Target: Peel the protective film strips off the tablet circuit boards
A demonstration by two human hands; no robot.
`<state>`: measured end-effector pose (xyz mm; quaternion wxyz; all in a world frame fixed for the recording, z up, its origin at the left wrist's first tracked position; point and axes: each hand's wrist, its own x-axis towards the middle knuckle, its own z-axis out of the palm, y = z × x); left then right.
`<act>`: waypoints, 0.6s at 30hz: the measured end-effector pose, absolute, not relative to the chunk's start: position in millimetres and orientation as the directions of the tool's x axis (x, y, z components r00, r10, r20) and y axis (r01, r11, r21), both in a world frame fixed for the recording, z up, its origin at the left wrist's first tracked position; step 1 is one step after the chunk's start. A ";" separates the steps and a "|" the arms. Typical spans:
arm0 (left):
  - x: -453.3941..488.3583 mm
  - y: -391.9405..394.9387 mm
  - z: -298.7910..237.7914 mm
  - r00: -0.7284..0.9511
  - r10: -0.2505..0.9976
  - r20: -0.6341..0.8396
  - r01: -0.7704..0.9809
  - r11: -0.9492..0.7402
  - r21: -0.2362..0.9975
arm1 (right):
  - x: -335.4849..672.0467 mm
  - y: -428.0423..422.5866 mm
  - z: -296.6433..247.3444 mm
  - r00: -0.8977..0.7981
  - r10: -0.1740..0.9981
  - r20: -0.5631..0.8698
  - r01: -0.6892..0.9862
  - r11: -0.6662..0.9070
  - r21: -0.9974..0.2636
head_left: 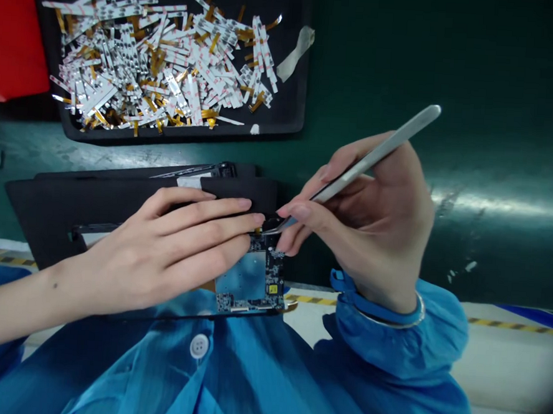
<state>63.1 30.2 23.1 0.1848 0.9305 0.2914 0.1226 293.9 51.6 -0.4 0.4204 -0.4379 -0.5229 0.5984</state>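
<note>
Pinching tweezers [378, 154] in the right hand [383, 220] over the board [253, 280], partly under 4 near-straight fingers of the left hand [161, 250]. Could totally slip and scratch parts [276, 260] beside those fingertips from pushing too hard or bracing too lightly.

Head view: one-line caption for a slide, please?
Right hand holds metal tweezers at a circuit board; left hand lies partly over the board.

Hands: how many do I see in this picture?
2. The left hand reaches over the upper left of the board; the right hand holds tweezers, their tips near the board's upper edge. No others show.
</note>
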 end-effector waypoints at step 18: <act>61.2 18.8 22.5 0.810 0.575 0.119 0.506 -0.786 0.354 | 292.2 50.3 -0.6 -0.224 0.974 -0.037 0.025 -0.032 -0.999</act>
